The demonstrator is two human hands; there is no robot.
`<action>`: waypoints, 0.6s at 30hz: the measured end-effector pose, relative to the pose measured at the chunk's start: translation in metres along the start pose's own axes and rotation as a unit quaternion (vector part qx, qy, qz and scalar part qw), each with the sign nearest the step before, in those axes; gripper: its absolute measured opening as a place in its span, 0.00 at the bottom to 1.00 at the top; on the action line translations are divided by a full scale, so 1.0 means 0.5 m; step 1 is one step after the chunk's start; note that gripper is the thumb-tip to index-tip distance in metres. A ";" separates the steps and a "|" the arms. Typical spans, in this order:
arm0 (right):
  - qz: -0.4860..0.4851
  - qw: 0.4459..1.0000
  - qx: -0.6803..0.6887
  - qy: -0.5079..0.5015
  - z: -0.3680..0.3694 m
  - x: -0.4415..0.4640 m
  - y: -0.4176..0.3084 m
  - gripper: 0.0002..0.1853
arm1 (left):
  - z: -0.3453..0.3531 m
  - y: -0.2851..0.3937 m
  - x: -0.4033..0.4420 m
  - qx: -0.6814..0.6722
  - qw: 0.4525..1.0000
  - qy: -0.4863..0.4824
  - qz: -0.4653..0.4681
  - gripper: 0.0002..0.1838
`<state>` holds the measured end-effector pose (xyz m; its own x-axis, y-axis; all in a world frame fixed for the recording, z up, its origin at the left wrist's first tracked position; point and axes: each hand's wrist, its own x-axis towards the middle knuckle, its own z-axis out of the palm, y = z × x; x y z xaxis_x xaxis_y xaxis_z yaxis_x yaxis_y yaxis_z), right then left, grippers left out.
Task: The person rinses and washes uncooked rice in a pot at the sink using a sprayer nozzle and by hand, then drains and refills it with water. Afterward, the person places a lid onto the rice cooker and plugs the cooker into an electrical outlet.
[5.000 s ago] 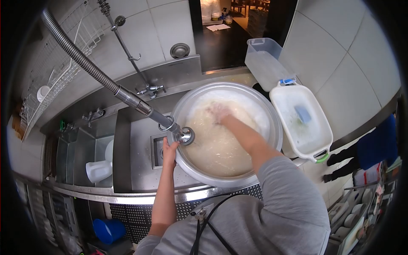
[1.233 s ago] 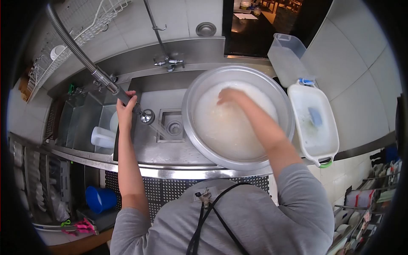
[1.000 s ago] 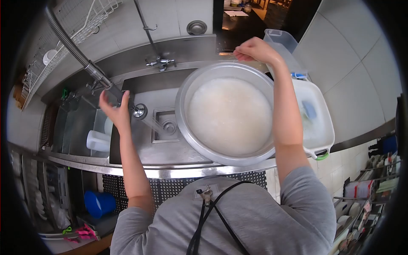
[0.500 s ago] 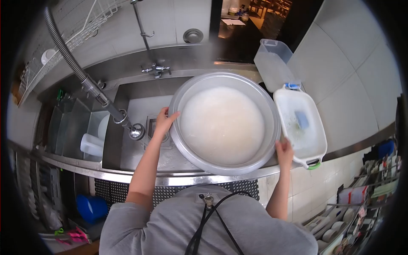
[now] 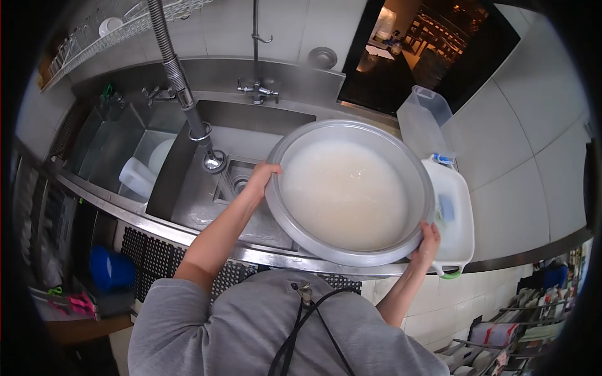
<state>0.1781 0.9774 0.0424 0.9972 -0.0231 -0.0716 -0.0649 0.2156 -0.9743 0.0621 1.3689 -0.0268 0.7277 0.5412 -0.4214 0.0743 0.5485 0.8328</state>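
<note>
A wide silver metal basin (image 5: 414, 188), full of cloudy whitish liquid (image 5: 342, 194), sits over the right part of the sink and its front edge. My left hand (image 5: 261, 178) grips its left rim, thumb on top and the other fingers mostly hidden beneath. On the lower right side, my right hand (image 5: 427, 243) is closed round the rim. Left of the basin hangs a spray nozzle (image 5: 214, 161) on a coiled hose, with water streaking down from it toward the sink drain (image 5: 240, 183).
A white tub (image 5: 464, 219) holding a blue sponge (image 5: 446, 207) stands close to the basin's right side. Behind it leans a clear plastic container (image 5: 421, 122). A second sink (image 5: 113, 163) with a white jug (image 5: 137, 177) lies left. Taps (image 5: 258, 93) stand at the back.
The basin has shifted toward the tub and now covers more of its left side. My right hand has closed more firmly round the rim. The view has turned, and water now shows under the nozzle.
</note>
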 end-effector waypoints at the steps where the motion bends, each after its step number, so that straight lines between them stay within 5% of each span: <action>1: -0.016 1.000 -0.009 -0.004 0.008 -0.001 -0.028 0.14 | -0.004 -0.011 -0.006 -0.030 0.999 -0.002 -0.022 0.25; 9: -0.080 0.988 -0.129 0.007 0.025 -0.003 -0.142 0.14 | -0.001 -0.115 -0.098 -0.113 0.991 0.000 -0.068 0.29; 18: -0.088 0.970 -0.225 -0.033 0.042 0.037 -0.196 0.26 | 0.013 -0.162 -0.178 -0.223 0.972 0.020 -0.072 0.25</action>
<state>0.2038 0.9762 0.1410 0.9937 0.0449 0.1028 0.1105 -0.2346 -0.9658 -0.0043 1.2722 -0.0547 0.7035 0.4578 -0.5436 -0.1354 0.8373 0.5298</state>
